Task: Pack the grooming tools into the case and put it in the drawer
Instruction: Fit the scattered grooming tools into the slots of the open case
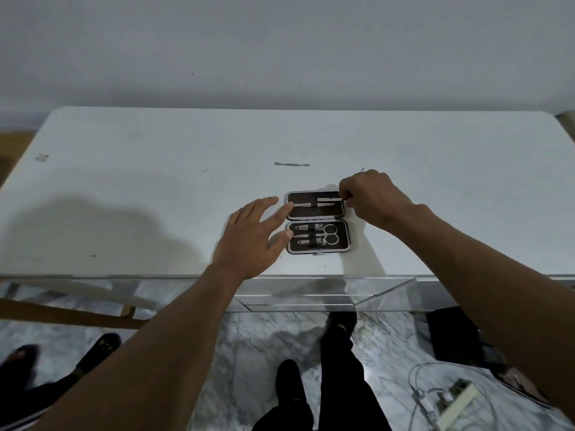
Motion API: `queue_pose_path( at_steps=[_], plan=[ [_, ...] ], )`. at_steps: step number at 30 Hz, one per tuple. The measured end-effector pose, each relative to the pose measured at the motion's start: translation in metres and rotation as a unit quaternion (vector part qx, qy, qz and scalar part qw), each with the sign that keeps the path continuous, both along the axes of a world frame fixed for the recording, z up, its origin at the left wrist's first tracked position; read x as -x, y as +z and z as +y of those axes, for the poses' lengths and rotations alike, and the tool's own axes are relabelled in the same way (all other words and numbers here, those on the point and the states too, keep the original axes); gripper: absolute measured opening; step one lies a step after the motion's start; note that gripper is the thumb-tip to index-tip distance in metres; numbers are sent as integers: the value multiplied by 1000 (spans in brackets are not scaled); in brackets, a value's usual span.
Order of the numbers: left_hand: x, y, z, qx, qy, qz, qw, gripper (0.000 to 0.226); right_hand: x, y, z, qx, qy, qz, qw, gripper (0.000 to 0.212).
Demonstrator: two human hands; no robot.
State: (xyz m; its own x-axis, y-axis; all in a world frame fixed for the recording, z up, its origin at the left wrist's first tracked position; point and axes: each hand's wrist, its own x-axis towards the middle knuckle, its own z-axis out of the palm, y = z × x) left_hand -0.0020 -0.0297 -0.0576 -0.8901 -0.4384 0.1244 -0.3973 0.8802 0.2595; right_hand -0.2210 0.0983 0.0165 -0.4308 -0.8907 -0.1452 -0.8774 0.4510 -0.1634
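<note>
An open dark grooming case (317,222) with a metal rim lies flat on the white table (155,181). Its near half holds scissors (326,234) and nail clippers under a strap. Its far half holds thin metal tools. My right hand (373,197) pinches the end of one thin tool (329,199) at the far half's right edge. My left hand (252,237) rests with spread fingers against the case's left side, a fingertip on each half. One loose metal tool (292,164) lies on the table beyond the case.
A clear acrylic drawer (326,293) stands pulled out under the table's front edge, below the case. Below are a marble floor, my legs, another person's feet at the left, a black box and cables at the right.
</note>
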Motion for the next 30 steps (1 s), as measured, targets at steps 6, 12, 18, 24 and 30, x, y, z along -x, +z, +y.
queue_pose_path(
  at_steps=[6,12,18,24,30],
  plan=[
    [0,0,0,3,1,3,1000,52,-2,-2,-4,6,11,20,1000,27],
    [-1,-1,0,2,1,5,1000,51,2,0,-3,0,14,11,1000,29],
    [0,0,0,-1,1,12,1000,51,10,-4,2,14,-16,-11,1000,32],
    [0,0,0,-2,3,11,1000,51,11,4,13,8,21,-21,1000,26],
    [0,0,1,3,3,8,1000,51,4,6,15,-10,56,13,998,30]
  ],
)
